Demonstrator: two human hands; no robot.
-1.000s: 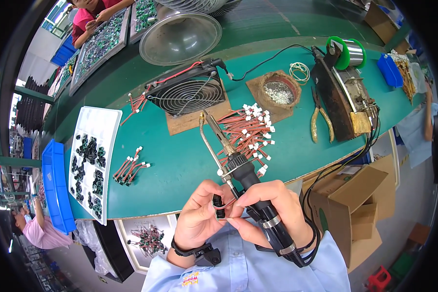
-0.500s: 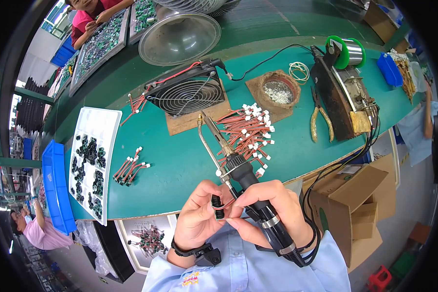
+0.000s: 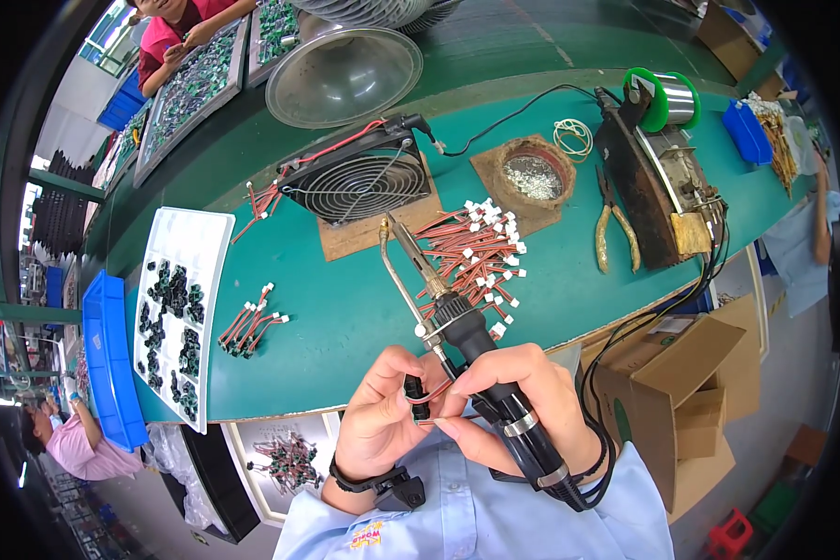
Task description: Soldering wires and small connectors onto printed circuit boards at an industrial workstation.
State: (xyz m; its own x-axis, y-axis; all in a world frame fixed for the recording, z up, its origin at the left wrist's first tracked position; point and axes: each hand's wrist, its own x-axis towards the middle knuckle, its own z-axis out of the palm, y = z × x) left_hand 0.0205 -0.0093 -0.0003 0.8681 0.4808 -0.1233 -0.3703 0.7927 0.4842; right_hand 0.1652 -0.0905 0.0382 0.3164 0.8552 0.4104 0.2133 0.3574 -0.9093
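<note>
My left hand is closed, pinching a small black component between thumb and fingers. A soldering iron with a thin metal feed tube along its shaft lies in my right hand, its tip pointing away from me toward the fan. The thumb and index finger of that same hand also pinch a thin red wire, which runs up against the black component. Beyond the iron's shaft, red-and-black wire leads with white connectors lie in a heap on the green table.
A fan stands on a board beside a solder-scrap pot. Pliers and a green solder reel are at right. A white tray of black parts, a blue bin and a small wired bunch are left.
My hands, the component and the iron hold nearly the same place. The view has shifted very slightly; the co-worker at far left has moved a little.
</note>
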